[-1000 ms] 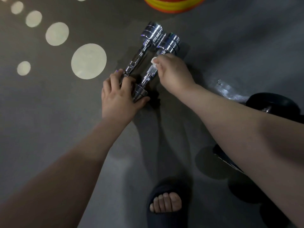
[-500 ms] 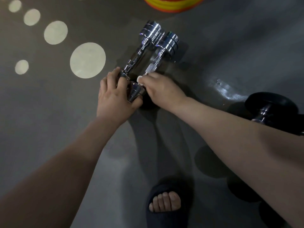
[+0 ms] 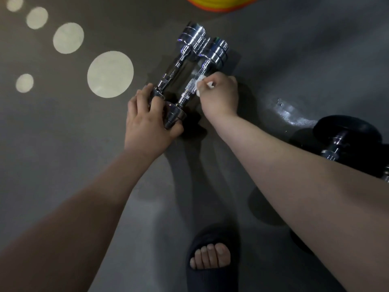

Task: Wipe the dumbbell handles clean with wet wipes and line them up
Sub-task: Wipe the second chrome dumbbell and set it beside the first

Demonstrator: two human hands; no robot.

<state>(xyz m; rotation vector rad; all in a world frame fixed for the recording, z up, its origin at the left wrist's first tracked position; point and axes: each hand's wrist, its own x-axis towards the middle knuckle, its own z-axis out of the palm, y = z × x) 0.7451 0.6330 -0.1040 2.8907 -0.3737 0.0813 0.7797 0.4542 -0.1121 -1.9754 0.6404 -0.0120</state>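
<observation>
The grey floor [image 3: 63, 144] carries everything. At the right edge lies a black dumbbell [image 3: 345, 140], well apart from two chrome ones lying side by side, their far heads touching: the left chrome dumbbell [image 3: 179, 64] and the right chrome dumbbell [image 3: 214, 51]. A dark slipper [image 3: 212, 277] shows at the bottom. The left hand [image 3: 147, 123] grips the pair's near ends, fingers curled over them. The right hand [image 3: 219, 95] pinches a white wet wipe [image 3: 200, 84] against the right chrome dumbbell's knurled handle.

Grey floor [image 3: 63, 144] had pale round dots [image 3: 110, 74] upper left. Two chrome dumbbells [image 3: 212, 55] lay side by side upper centre, black dumbbell [image 3: 345, 140] right edge, orange-yellow disc [image 3: 221, 3] top edge, slipper [image 3: 212, 279] bottom centre.
</observation>
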